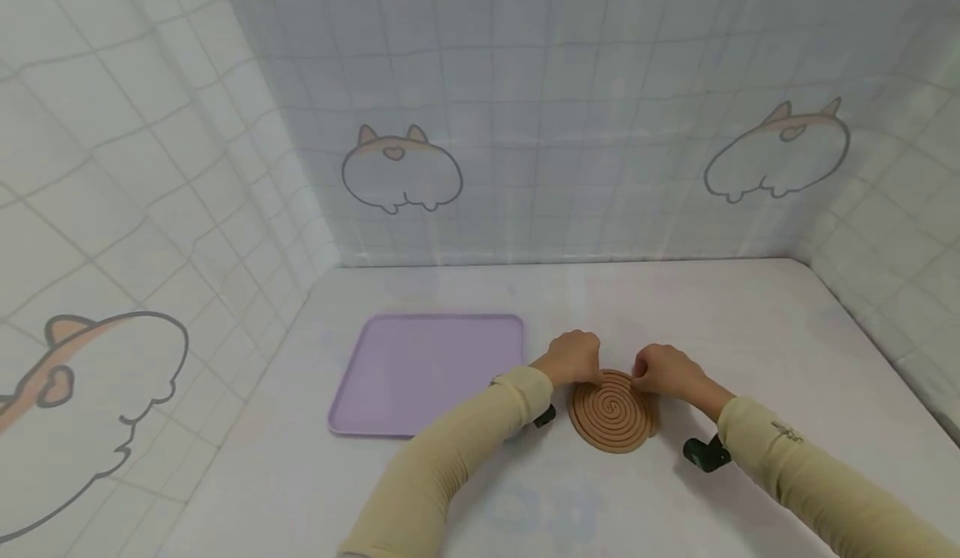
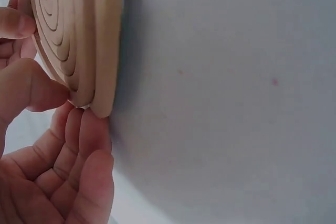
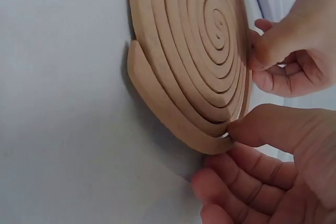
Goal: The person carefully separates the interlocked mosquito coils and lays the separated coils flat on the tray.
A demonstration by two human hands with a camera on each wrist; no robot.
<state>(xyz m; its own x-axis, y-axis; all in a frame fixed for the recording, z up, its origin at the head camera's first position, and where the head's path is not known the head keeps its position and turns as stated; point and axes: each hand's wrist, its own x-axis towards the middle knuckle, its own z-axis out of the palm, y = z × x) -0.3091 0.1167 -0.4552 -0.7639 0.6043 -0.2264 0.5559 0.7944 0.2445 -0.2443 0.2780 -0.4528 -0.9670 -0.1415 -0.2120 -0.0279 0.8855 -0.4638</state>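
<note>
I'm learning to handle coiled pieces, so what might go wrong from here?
The brown spiral may sag or uncoil if lifted: the left hand and right hand pinch only its edge, and dark seams separate its turns. Its outer end juts beyond the rest of the rim, so it might catch or pull loose. In the head view, the left sleeve crosses in front of the purple tray, so that arm could nudge the tray.
</note>
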